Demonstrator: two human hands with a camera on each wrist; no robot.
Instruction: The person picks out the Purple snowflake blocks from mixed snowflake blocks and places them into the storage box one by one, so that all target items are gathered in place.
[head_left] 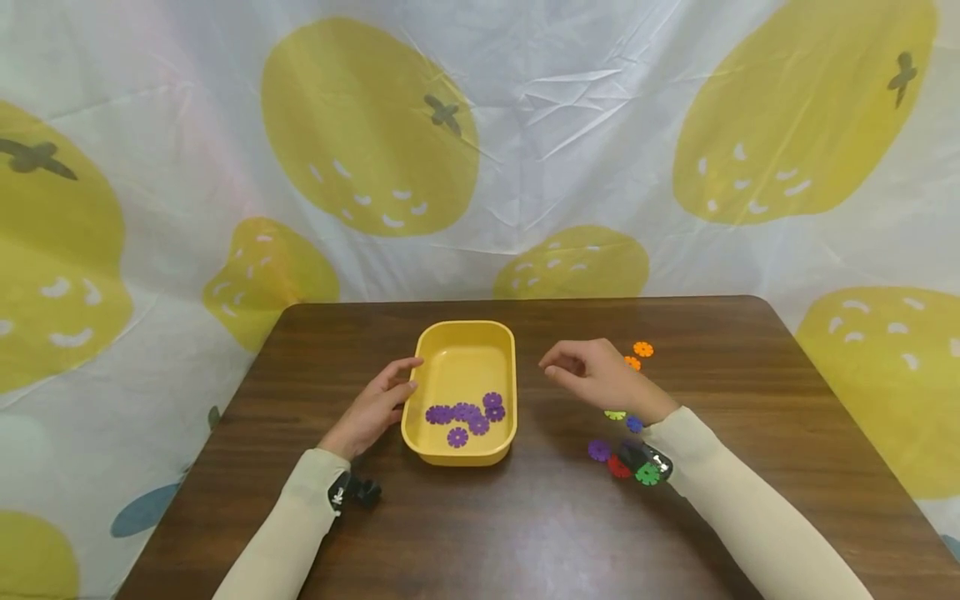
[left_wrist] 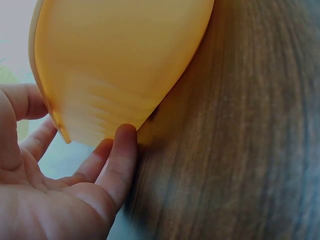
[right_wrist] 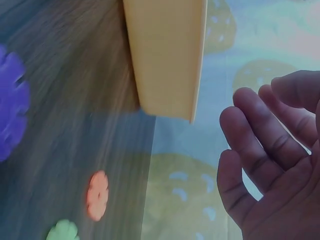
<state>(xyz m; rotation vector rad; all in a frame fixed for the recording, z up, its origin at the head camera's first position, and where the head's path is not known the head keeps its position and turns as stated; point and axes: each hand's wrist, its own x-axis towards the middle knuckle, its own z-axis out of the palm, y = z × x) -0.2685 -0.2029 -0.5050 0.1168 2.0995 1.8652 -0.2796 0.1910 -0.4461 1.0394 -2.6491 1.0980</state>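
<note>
A yellow plastic tub (head_left: 459,457) stands on the table, and purple notched flower-shaped discs (head_left: 478,424) lie in its near half. My left hand (head_left: 372,408) holds the tub by its left side. In the left wrist view the thumb is at the rim and other fingertips touch the outer wall of the tub (left_wrist: 120,60). My right hand (head_left: 596,373) hovers right of the tub, apart from it. Its fingers (right_wrist: 257,125) are loosely curled, with nothing between them in the right wrist view.
Loose discs lie around and under the right forearm: orange (head_left: 642,349), yellow-green (head_left: 615,415), blue (head_left: 634,424), purple (head_left: 599,450), red (head_left: 618,467) and green (head_left: 647,473). A curtain with lemon prints (head_left: 517,167) hangs behind the brown table (head_left: 480,533).
</note>
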